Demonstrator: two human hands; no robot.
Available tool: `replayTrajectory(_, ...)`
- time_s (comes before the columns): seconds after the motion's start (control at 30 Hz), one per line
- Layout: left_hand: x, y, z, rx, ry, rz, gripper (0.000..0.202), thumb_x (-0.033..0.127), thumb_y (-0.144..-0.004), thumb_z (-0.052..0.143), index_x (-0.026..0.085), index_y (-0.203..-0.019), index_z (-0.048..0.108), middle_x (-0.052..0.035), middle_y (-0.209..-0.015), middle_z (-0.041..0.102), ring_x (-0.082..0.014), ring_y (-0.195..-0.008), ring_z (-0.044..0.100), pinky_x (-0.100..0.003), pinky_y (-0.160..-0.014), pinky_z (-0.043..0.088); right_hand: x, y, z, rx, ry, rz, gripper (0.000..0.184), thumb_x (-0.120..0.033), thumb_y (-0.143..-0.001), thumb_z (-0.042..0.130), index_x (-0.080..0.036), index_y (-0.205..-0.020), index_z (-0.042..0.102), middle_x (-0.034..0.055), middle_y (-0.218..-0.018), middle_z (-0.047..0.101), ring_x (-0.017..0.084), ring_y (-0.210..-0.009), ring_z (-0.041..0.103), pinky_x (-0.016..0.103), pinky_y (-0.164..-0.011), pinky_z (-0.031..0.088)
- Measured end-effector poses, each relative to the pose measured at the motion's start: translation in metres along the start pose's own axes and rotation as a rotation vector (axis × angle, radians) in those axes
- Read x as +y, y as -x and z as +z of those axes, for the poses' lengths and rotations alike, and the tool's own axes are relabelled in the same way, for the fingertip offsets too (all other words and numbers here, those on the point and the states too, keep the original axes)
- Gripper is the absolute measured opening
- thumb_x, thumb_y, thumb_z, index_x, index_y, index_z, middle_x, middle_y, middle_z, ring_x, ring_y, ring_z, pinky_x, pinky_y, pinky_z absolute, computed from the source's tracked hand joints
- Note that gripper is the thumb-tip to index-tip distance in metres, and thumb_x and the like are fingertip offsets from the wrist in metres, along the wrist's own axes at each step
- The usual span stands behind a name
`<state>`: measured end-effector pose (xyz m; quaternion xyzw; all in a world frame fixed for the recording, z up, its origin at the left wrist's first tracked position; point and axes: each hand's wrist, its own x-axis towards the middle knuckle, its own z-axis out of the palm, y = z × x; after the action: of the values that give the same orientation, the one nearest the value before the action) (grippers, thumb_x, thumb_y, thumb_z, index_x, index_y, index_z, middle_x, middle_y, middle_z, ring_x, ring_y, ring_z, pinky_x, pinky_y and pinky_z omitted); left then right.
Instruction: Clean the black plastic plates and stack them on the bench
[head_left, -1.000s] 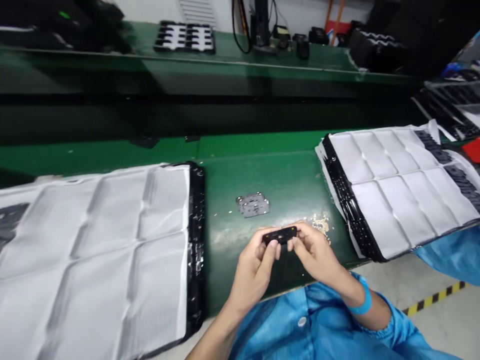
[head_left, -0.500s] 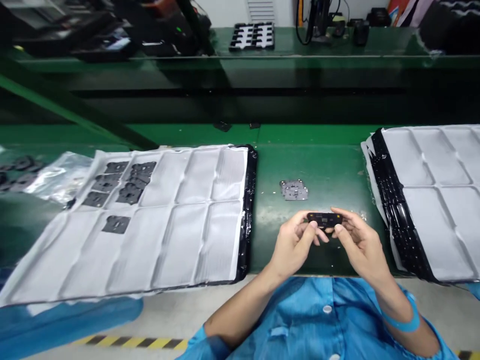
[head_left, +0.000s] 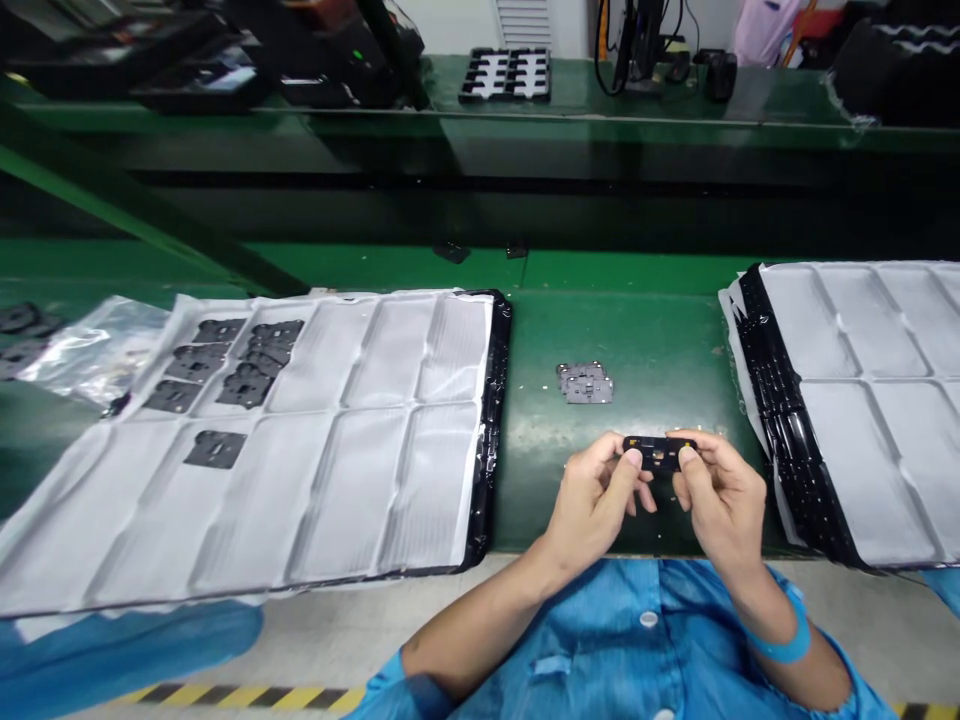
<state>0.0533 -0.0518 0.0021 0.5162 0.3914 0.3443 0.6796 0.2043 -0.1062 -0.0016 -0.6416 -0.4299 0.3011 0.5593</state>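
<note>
A small flat black plastic part (head_left: 660, 455) with cut-outs and yellow spots near its ends is held just above the green bench. My left hand (head_left: 600, 495) pinches its left end between thumb and fingers. At the other end, my right hand (head_left: 721, 495) grips it the same way, with a blue band on the wrist. Just beyond my hands lie a few overlapping grey plates (head_left: 586, 384) on the bench. On the left, a tray lined with white sheet (head_left: 360, 490) carries several dark flat parts (head_left: 215, 450) in its left compartments.
To the right stands a stack of black trays (head_left: 796, 420) topped with white lining. A clear plastic bag (head_left: 94, 350) lies at far left. Two dark pieces (head_left: 451, 252) rest at the bench's back. A raised shelf (head_left: 577, 95) runs behind, and a green post (head_left: 172, 225) slants across the left.
The black part has shifted slightly right and tilted, showing its cut-outs more clearly. Both thumbs now press on its face near the ends. The view has turned a little to the right.
</note>
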Motion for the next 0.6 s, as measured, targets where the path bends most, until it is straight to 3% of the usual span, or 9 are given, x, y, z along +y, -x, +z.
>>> replayTrajectory(0.3, -0.0010, 0.0001, 0.0033, 0.027, 0.076, -0.040, 0.049, 0.065, -0.102, 0.063, 0.019, -0.088, 0.054, -0.0007, -0.071, 0.070, -0.0123, -0.053, 0.069, -0.020, -0.049, 0.051, 0.0049, 0.0029, -0.0007, -0.038, -0.038, 0.006, 0.028, -0.040, -0.107, 0.061, -0.018, -0.111, 0.079, -0.0040, -0.061, 0.059, 0.012, -0.047, 0.054, 0.024, -0.048, 0.047)
replayTrajectory(0.6, -0.0062, 0.0037, 0.0026, 0.006, 0.047, -0.028, 0.049, 0.064, -0.104, 0.061, 0.019, -0.086, 0.056, 0.0003, -0.069, 0.067, -0.0124, -0.051, 0.068, -0.020, -0.047, 0.049, 0.0037, 0.0012, 0.0018, 0.023, -0.043, 0.055, 0.031, -0.046, -0.103, 0.067, -0.018, -0.099, 0.081, -0.0038, -0.059, 0.056, 0.010, -0.044, 0.046, 0.022, -0.042, 0.039)
